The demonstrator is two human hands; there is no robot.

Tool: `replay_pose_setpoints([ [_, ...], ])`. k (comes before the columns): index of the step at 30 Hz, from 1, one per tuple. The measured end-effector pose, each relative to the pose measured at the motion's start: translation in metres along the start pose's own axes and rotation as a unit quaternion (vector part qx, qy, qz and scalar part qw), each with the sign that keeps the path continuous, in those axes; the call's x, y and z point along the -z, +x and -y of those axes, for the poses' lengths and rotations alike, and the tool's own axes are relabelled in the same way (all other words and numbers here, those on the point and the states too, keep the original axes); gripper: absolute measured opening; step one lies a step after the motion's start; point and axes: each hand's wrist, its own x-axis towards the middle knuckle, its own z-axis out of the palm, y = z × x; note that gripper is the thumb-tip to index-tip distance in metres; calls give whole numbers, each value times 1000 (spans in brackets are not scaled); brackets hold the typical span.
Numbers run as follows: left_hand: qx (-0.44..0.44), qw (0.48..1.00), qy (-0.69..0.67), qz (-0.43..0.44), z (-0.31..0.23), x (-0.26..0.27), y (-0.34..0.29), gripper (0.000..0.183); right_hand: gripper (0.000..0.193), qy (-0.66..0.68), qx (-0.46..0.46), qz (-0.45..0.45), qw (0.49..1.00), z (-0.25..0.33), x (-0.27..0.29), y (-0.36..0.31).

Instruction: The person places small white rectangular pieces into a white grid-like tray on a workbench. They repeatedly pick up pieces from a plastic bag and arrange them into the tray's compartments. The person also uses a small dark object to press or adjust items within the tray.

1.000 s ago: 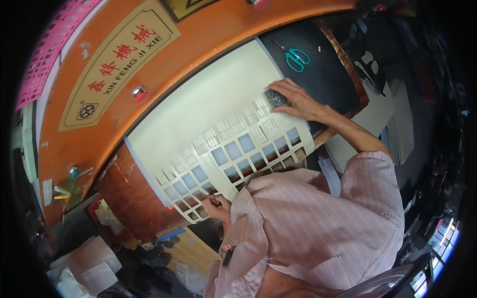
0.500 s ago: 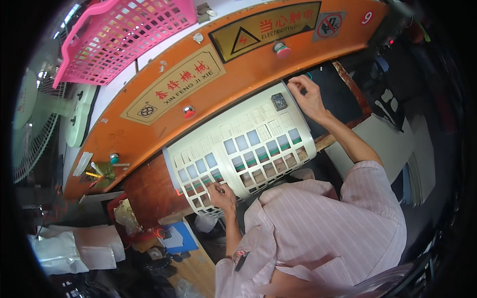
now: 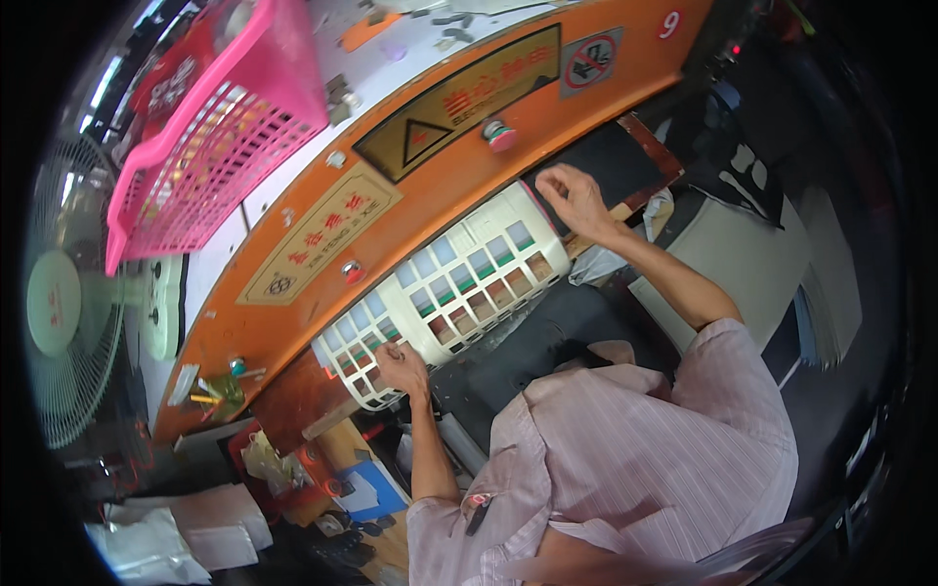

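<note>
A pale cream sheet [image 3: 399, 313] with rows of rectangular cut-outs lies partly beneath an orange machine front, its near edge curving downward. Through the openings I see whitish, green and brown areas. My left hand [image 3: 403, 369] is closed on the sheet's near left part, fingers curled around a strip between openings. At the sheet's far right edge, my right hand [image 3: 575, 202] has its fingers bent inward, pinching close to the corner. The exact contact of those fingertips is partly hidden.
The orange panel [image 3: 313, 230] carries signs and round buttons, including a red one [image 3: 354, 272]. A pink basket [image 3: 220, 146] stands on the white top, with a fan [image 3: 59, 293] at far left. A brown board [image 3: 308, 391] and blue folder [image 3: 371, 491] are lower left; grey sheets [image 3: 723, 264] are at right.
The sheet has slid farther under the orange front, so its far rows and a small dark patch are now hidden. Both hands moved along with it. My view has shifted too.
</note>
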Motion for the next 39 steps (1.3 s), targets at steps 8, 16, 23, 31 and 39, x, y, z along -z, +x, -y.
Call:
replay_pose_setpoints([
  [8,-16,1000,2,-7,-5,2,0,7,28,-33,-155,-13,987,-31,-24,-74],
  [16,-26,1000,15,1,7,2,-1,11,34,-116,-115,-16,986,-46,-51,-97],
  [23,38,997,19,72,-7,10,-1,8,33,-136,-189,34,972,-51,-57,-93],
  [31,38,969,-49,240,-7,45,12,7,50,-207,-108,92,968,-48,-87,14],
  [39,55,978,-36,199,6,45,-9,12,75,-132,-53,422,896,-61,-141,96],
])
